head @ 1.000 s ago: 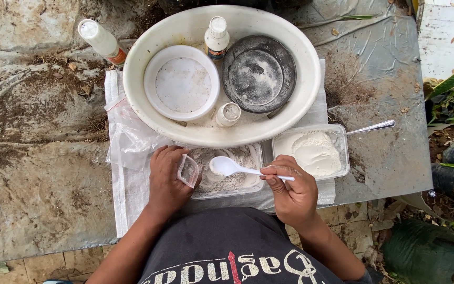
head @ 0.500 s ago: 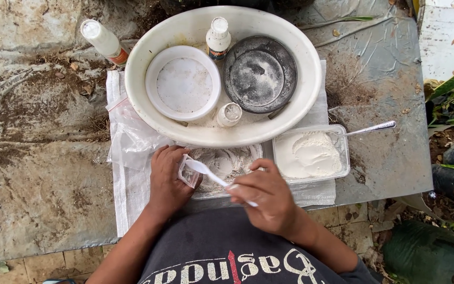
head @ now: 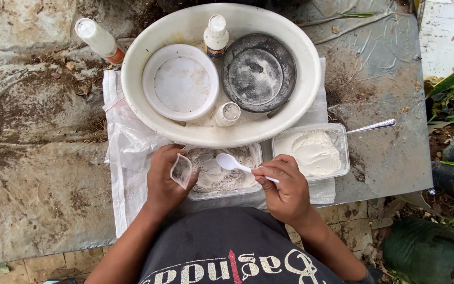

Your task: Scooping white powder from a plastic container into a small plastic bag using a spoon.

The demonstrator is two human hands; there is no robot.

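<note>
Two hands are seen over a tray [head: 222, 181] of grey powder. The left hand [head: 165, 181] is pinched around a small clear bag [head: 181, 170], its mouth held open toward the right. A white spoon [head: 236, 165] is clamped in the right hand [head: 286, 189], just right of the bag; its long axis runs left-right, bowl pointing left and slightly away from the body. Powder could be spilled onto the surface [head: 38, 173] if the narrow mouth were missed or allowed to sag.
</note>
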